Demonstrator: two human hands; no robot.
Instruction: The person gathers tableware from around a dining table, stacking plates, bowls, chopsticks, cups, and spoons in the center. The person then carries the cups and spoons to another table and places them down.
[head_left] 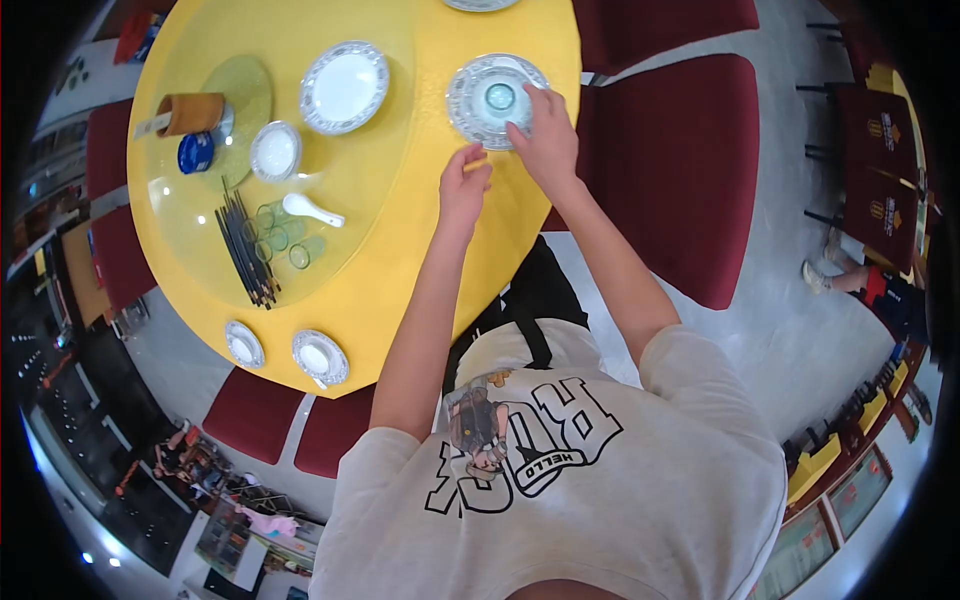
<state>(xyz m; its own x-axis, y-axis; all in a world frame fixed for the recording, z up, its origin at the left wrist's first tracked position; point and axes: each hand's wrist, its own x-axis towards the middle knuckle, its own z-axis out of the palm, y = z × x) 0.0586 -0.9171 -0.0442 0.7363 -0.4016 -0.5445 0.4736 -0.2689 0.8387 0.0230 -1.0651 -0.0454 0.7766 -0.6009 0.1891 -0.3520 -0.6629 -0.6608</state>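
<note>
Yellow round table (380,290) fills the upper left of the frame, with a dark red chair (665,180) close against its right side. A clear turntable (350,180) covers much of the tabletop, and the shared wares are probably kept on it so that every seat can reach them. Near its right edge lies a broad patterned plate (345,88). At top centre, a rimmed plate (462,120) sits near the table's edge, seemingly to face the chair, with a small glass (500,97) nested around its middle, perhaps to keep the setting compact. The right hand (548,145) reaches over that plate, thumb and fingers parted around its lower right part beside the glass; whether they grip anything I cannot tell. Just below and to the left, the left hand (465,185) is half open with loosely curled fingers and holds nothing, likely near enough to steady the plate. Dark chopsticks (245,250) lie side by side on the turntable at centre left, roughly aligned, which makes them easy to count out. Green-tinted glasses (275,235) cluster beside them, and a white spoon (312,210) lies by these, its handle pointing right.
</note>
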